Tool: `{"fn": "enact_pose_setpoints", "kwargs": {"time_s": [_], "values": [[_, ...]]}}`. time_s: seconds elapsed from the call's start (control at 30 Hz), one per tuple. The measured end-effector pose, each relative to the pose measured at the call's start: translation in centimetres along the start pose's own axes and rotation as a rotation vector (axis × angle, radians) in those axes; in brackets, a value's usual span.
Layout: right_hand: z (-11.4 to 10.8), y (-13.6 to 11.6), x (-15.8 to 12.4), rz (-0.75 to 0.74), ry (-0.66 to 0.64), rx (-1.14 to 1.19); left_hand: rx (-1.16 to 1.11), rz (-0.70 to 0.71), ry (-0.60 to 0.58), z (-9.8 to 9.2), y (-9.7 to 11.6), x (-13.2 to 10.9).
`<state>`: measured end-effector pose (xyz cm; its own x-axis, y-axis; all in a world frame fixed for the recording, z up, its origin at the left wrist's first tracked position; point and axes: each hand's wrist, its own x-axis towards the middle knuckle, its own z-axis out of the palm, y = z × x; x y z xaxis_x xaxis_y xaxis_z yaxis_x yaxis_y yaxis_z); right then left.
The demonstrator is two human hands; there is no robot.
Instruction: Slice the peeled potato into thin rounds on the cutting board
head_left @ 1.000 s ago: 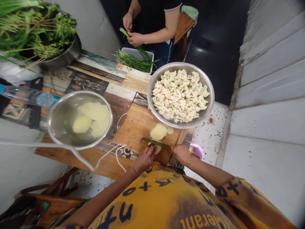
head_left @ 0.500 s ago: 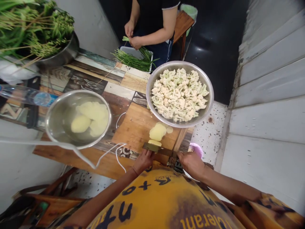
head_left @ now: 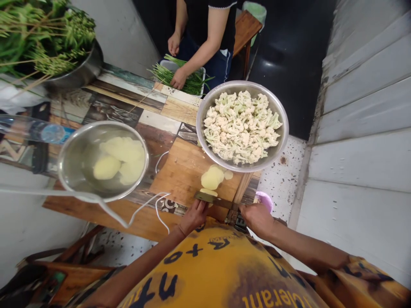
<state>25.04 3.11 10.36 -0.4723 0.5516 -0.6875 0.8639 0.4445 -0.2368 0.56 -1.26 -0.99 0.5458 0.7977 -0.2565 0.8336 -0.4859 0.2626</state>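
Note:
My right hand [head_left: 257, 219] is closed round the handle of a knife [head_left: 221, 201], whose broad dark blade lies across the near edge of a wooden cutting board [head_left: 176, 171]. Close behind the blade, my left hand [head_left: 195, 214] has its fingers bent and pressed on a potato [head_left: 210, 206], mostly hidden by knife and fingers. A pale cut piece stands just past the blade. Beyond it, several thin potato slices [head_left: 212, 177] overlap on the board. In a steel bowl [head_left: 64, 171] at the left, peeled potatoes [head_left: 107, 167] lie in water.
A wide steel basin [head_left: 284, 124] of cauliflower pieces stands past the board. A white cable [head_left: 112, 214] crosses the left side near a plastic bottle [head_left: 48, 131]. At the far left is a pot [head_left: 86, 70] of skewered greens. Across the table, another person's hands [head_left: 178, 78] handle green stalks.
The other person's hand has moved down onto the stalks in the container. My hands and the knife have barely moved; the view has shifted slightly.

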Motion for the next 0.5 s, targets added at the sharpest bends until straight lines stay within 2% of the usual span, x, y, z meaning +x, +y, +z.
{"fn": "enact_pose_setpoints", "kwargs": {"time_s": [0.2, 0.4, 0.5], "values": [[0.9, -0.1, 1.5, 0.032, -0.029, 0.0, 0.058, 0.042, 0.058, 0.2, -0.1, -0.1], [1.6, -0.1, 4.7, 0.034, -0.018, 0.019, 0.095, 0.128, 0.314, -0.1, -0.2, 0.3], [1.2, 0.0, 4.4, 0.038, 0.008, 0.043, 0.101, 0.134, 0.329, -0.3, -0.2, 0.3]]}}
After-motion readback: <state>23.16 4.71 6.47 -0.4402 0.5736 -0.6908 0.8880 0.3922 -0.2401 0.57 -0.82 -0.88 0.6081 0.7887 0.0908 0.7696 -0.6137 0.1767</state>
